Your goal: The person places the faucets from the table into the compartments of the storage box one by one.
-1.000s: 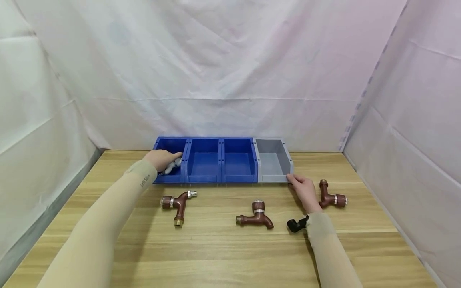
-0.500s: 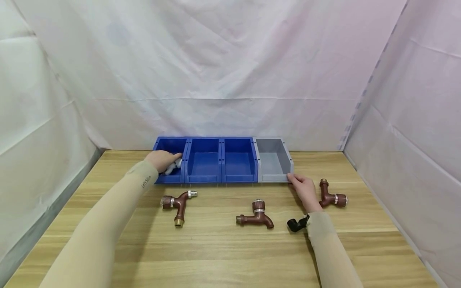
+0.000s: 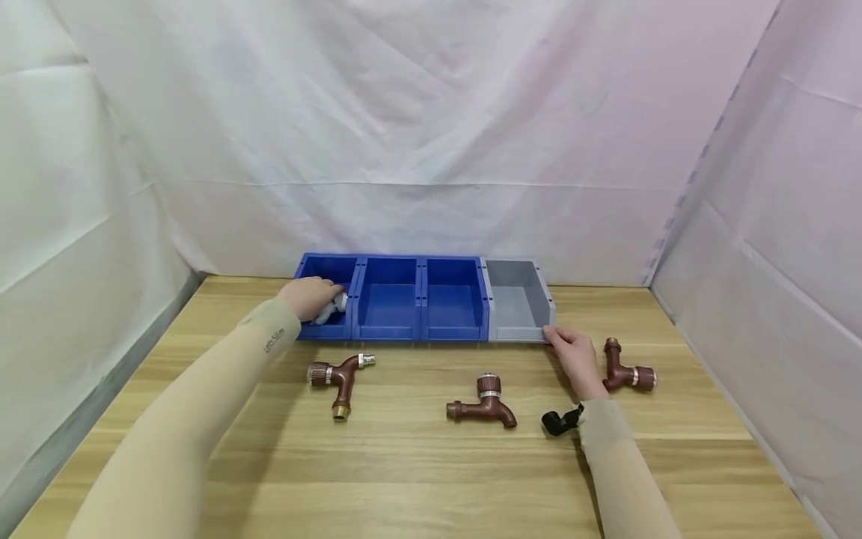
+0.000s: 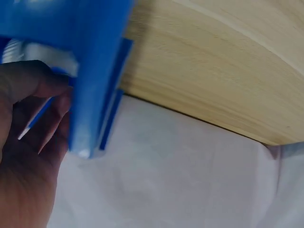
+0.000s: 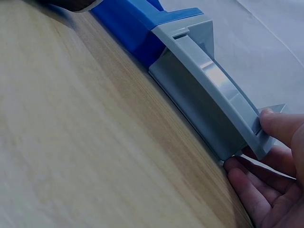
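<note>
My left hand (image 3: 308,297) reaches into the leftmost blue bin (image 3: 325,331). Its curled fingers hold a small white tap (image 3: 330,309), partly covered by the hand. In the left wrist view, the thumb (image 4: 45,80) overlaps the white tap, and the fingertips are close by the blue bin wall. My right hand (image 3: 575,361) pinches the front right corner of the grey bin (image 3: 520,335). The right wrist view puts the thumb (image 5: 275,124) on the grey rim, with the other fingers bent beneath the corner.
Two more blue bins (image 3: 390,334) stand between those bins. On the wooden table (image 3: 404,479) lie brown taps: one at left (image 3: 343,380), one in the middle (image 3: 483,409), one at right (image 3: 619,374). A black elbow-shaped piece (image 3: 557,424) sits beside the right cuff. White sheets surround the table.
The head view has shifted slightly, moving everything a little to the right in it. Both hands keep their places at the bins. More of the white tap's rounded end shows beside the left hand.
</note>
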Available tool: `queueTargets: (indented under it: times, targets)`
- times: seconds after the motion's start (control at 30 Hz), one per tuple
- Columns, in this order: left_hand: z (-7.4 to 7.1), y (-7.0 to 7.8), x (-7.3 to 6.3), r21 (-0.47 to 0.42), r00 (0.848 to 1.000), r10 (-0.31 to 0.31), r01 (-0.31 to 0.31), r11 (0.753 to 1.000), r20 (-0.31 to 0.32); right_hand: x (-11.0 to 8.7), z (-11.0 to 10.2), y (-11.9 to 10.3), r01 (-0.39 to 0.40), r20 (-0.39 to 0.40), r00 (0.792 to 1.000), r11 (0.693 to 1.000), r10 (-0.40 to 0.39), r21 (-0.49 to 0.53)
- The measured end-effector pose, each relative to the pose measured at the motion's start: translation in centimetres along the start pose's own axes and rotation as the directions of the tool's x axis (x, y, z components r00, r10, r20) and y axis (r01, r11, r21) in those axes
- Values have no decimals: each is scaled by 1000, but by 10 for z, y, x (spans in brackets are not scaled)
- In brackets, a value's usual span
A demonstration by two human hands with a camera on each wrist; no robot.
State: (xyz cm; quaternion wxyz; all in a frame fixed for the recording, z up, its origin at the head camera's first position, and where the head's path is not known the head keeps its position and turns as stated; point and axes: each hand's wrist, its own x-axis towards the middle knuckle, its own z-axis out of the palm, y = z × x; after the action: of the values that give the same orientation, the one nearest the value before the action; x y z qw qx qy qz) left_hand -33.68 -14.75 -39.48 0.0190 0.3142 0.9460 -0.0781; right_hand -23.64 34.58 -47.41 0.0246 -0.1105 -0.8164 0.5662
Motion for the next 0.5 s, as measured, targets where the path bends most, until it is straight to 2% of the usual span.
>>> queueTargets:
  times: [0.13, 0.27, 0.37, 0.5]
  targets:
    - [-10, 1, -6, -59, 1000, 21, -22, 998, -23, 2, 0, 0, -9, 2, 1000, 1000, 9, 4]
    - [-18, 0, -19, -143, 999, 0, -7, 990, -51, 4, 0, 1, -21, 1, 1000, 1000, 21, 4]
    - [-18, 1, -32, -164, 989, -26, 2, 987, -142, 5, -1, 2, -21, 7, 1000, 1000, 21, -5]
    - [-16, 11, -48, -170, 954, -67, 18, 985, -291, 4, -6, 2, -20, 2, 1000, 1000, 20, -8]
